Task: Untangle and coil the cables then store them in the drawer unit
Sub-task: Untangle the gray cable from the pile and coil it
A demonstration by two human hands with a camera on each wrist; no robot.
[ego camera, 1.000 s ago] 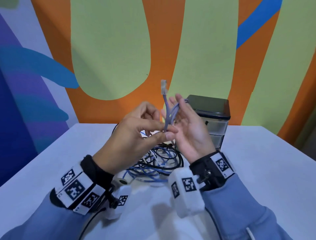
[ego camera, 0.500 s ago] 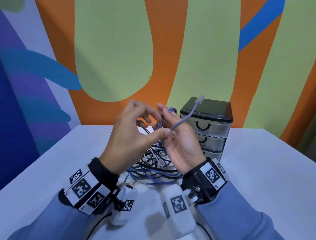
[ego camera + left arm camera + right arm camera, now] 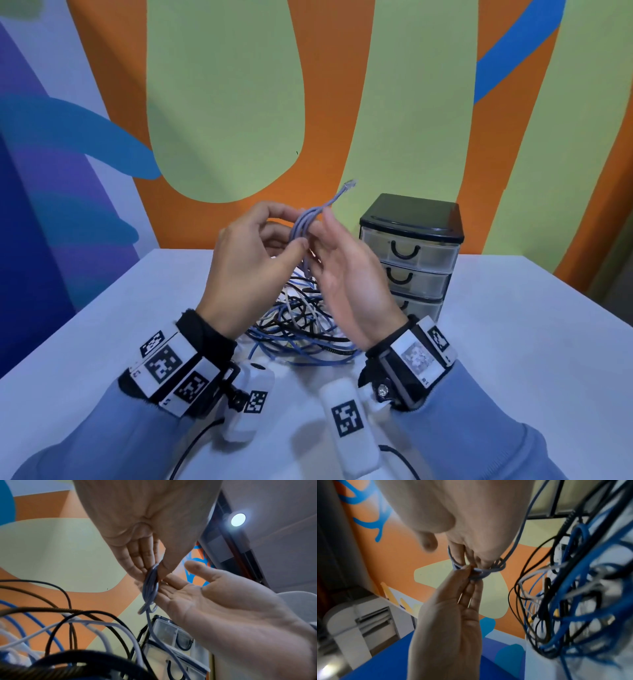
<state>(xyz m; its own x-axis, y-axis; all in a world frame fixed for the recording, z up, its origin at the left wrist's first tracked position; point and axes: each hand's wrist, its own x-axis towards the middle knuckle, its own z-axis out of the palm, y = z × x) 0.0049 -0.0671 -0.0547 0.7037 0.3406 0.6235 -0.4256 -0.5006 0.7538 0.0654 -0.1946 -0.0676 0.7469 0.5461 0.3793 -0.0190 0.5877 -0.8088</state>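
Note:
A thin lilac network cable (image 3: 303, 224) is gathered into a small bundle of loops above the table, its clear plug (image 3: 351, 185) sticking up to the right. My left hand (image 3: 297, 229) pinches the loops between thumb and fingers. The right hand (image 3: 329, 245) stands beside it with straight fingers against the loops, some of which lie round its fingers (image 3: 458, 555). In the left wrist view the pinched loops (image 3: 150, 585) lie across the flat right palm (image 3: 214, 599). The cable's tail drops into a tangle of blue, black and white cables (image 3: 301, 322). All drawers of the drawer unit (image 3: 411, 253) are closed.
The white table (image 3: 513, 342) runs out to the right and left of the tangle. The black-topped drawer unit stands at the back, right of my hands, against the painted wall. Black leads from the wrist cameras trail over the near edge.
The plug end swung from upright over to the right and back up as the cable went round the right fingers. Both hands stayed together above the tangle.

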